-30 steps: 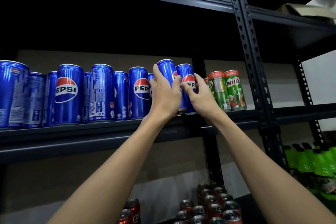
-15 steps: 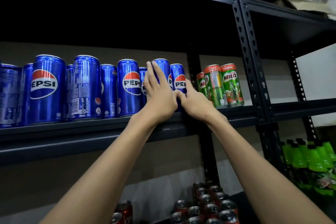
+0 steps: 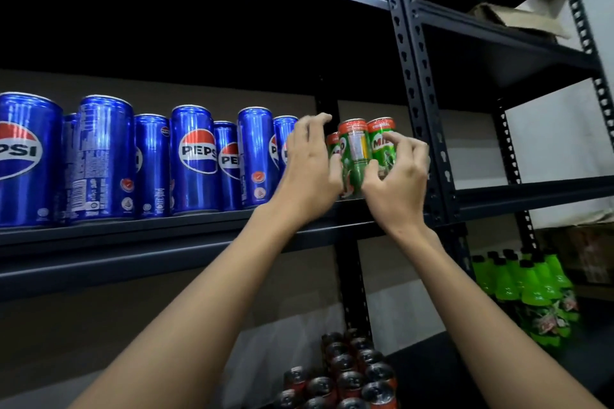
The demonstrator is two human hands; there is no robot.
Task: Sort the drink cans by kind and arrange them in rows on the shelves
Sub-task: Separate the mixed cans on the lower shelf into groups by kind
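Below your hands, dark cans [image 3: 349, 375] wait unsorted. Up at the shelf [image 3: 166, 236], your left hand [image 3: 309, 169] and right hand [image 3: 397, 183] curl around the green Milo cans [image 3: 355, 156]; how firmly, I cannot tell. Left of them, the Pepsi cans [image 3: 192, 156] already stand in rows.

Pretty dim overall, and the space above the cans is basically pure black. Light seems to come from the front, since the Pepsi cans [image 3: 192, 159] throw bright vertical glare streaks down their sides. The wall on the right edge is blown out pale. The left hand [image 3: 307, 163] has smeared fingertips from motion blur. The wide lens bends the shelf upright [image 3: 413, 83] and stretches the arms toward the bottom corners. The Milo cans [image 3: 355, 156] look slightly soft.
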